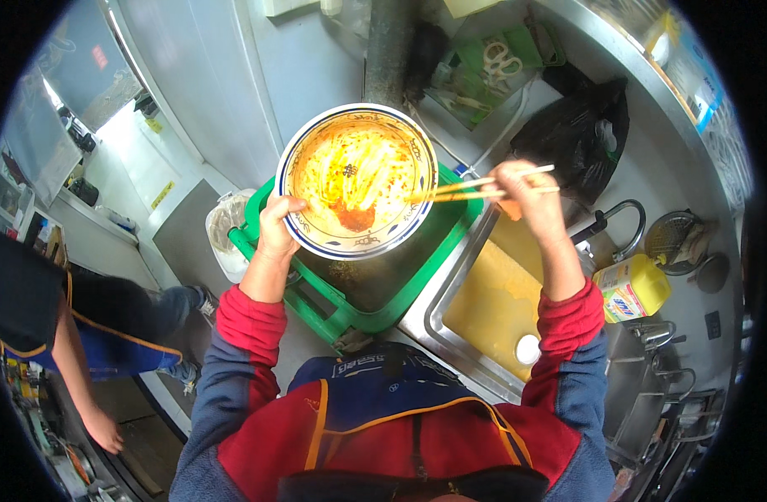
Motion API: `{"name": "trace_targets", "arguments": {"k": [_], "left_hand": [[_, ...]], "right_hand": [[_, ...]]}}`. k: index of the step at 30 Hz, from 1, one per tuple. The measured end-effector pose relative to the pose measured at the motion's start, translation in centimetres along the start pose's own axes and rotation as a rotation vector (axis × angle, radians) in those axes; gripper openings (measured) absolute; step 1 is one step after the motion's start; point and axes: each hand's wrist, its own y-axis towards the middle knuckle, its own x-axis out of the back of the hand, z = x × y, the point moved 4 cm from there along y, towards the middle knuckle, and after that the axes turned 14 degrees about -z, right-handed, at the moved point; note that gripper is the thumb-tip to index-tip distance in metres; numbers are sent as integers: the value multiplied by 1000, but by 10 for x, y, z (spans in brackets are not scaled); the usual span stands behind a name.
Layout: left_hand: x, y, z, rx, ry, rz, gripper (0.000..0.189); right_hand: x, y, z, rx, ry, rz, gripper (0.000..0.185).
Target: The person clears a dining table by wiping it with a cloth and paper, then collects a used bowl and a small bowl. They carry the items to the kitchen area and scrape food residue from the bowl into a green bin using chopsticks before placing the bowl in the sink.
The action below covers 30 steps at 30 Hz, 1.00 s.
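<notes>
My left hand (279,224) grips the left rim of a large white bowl (352,147) with a dark blue band and patterned inside. The bowl is tilted so its inside faces the camera; oily orange residue and a red clump of sauce (356,217) lie in it. My right hand (526,194) holds a pair of chopsticks (462,191), whose stained tips reach over the bowl's right side. Beneath the bowl stands an open green bin (383,317) with dark contents that I cannot make out.
On the right is a steel sink (437,314) with yellowish liquid and a round white object (528,349). Beyond it are a curved faucet (637,219), a yellow jug (650,282) and a black plastic bag (584,132). A co-worker (95,320) stands at left, near a lined white bin (228,235).
</notes>
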Motion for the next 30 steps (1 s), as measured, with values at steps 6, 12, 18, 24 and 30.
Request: {"name": "trace_targets", "arguments": {"k": [6, 12, 18, 24, 30], "left_hand": [[1, -3, -2, -29, 46, -37, 59], [1, -2, 0, -20, 13, -20, 59], [-2, -4, -3, -35, 33, 12, 59], [-4, -8, -5, -24, 36, 0, 59], [-7, -6, -7, -54, 13, 53, 62]], "right_hand": [[-5, -2, 34, 333, 128, -125, 16], [-21, -14, 11, 2, -43, 98, 15], [-25, -26, 20, 282, 186, -134, 13], [-46, -37, 38, 535, 29, 100, 11], [-57, -38, 29, 343, -77, 216, 9]]}}
